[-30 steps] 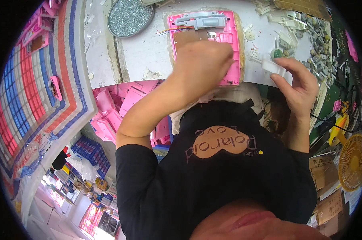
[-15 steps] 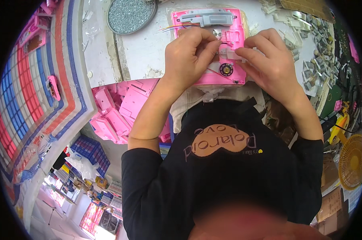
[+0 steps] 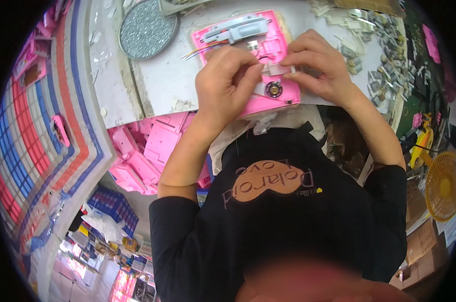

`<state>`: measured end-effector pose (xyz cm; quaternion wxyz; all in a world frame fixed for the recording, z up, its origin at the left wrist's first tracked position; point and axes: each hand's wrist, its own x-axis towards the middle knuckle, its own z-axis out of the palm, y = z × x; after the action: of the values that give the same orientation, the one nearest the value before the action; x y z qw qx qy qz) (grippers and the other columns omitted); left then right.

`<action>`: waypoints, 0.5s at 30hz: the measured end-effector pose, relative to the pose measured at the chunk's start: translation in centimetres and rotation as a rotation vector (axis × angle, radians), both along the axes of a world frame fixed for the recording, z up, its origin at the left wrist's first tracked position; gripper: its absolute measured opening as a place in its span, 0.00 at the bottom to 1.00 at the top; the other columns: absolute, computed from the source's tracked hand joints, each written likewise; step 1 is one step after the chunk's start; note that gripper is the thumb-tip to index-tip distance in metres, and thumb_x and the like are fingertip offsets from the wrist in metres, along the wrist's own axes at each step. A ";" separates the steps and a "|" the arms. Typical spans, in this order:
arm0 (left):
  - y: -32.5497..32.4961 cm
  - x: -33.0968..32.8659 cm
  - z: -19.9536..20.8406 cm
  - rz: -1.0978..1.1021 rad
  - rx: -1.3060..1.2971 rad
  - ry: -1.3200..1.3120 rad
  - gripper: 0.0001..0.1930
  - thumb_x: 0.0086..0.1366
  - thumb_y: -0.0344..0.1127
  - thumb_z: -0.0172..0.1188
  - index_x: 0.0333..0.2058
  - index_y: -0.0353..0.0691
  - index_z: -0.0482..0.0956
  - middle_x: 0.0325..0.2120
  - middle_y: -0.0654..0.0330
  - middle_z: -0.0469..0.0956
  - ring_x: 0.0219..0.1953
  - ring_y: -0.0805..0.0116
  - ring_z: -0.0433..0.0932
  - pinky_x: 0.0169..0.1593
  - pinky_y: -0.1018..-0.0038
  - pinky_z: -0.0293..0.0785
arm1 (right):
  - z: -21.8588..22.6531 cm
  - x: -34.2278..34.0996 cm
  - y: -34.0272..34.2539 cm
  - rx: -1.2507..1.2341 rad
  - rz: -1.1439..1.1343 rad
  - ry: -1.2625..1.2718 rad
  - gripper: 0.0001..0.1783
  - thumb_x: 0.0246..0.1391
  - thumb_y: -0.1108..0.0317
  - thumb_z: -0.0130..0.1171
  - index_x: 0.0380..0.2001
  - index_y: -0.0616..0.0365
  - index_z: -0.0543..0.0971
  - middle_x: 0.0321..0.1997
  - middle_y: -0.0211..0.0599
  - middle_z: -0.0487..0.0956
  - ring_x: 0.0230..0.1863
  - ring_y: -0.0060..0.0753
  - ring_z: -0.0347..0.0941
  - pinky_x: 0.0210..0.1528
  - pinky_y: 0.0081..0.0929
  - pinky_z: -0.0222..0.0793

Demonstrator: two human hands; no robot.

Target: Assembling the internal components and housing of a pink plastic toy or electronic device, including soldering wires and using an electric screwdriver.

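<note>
A pink plastic housing [image 3: 288,94] lies on the bench with its inside facing up. A grey plastic mechanism [image 3: 243,31], thin coloured wires [image 3: 203,50] and a small round black speaker [image 3: 273,89] sit in it. Over its middle, my right hand [image 3: 321,68] pinches a small whitish plastic piece [image 3: 275,69] between thumb and fingers. From the other side, my left hand [image 3: 225,83] is closed in a pinch at the piece's left end. Its fingertips hide what exactly they grip.
A round tray of small metal screws [image 3: 148,30] stands at the back left. Loose metal and white parts [image 3: 386,60] are heaped on the right. Pink housings [image 3: 155,143] fill a space below the bench's left front edge. A yellow fan [image 3: 443,186] stands at far right.
The view has shifted, so the housing appears further left and tilted. My right fingers have drawn closer around the whitish piece, which now shows more plainly between both hands.
</note>
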<state>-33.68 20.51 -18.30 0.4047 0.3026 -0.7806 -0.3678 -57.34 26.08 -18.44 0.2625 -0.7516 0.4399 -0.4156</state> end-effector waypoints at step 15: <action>-0.5 0.7 0.4 -0.292 -0.077 -0.154 0.08 0.57 0.26 0.71 0.35 0.39 0.81 0.37 0.58 0.86 0.36 0.59 0.84 0.37 0.70 0.80 | 1.7 1.6 -0.1 0.234 -0.048 0.184 0.11 0.47 0.69 0.70 0.35 0.57 0.82 0.39 0.34 0.76 0.45 0.42 0.68 0.50 0.36 0.67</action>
<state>-32.96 20.03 -17.91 0.2972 0.1977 -0.8586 -0.3680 -55.79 25.95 -16.69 0.2968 -0.7400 0.5256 -0.2969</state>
